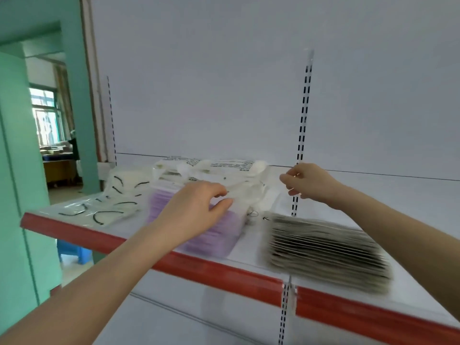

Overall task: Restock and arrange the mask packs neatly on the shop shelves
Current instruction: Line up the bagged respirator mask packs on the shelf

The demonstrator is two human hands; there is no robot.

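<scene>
A white shelf [348, 195] holds several mask packs, loosely heaped at far left. The left hand [196, 207] presses the purple pack [219, 235], grip apparently pinching white packs [239, 180]; the right hand [308, 183] hovers curled, seemingly empty. Straightening remains.

I see a purple mask pack [214, 235] lying flat at centre frame on the white shelf [410, 195], white packs [224, 170] heaped behind it, a dark-striped stack [328, 252] lower right, and clear black-looped packs [99, 210] at left.

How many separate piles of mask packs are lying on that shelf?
4, as far as shows: clear packs with black loops at the left end, the purple pack under the left hand, white packs behind it, and the grey stack right. More may be hidden.
</scene>
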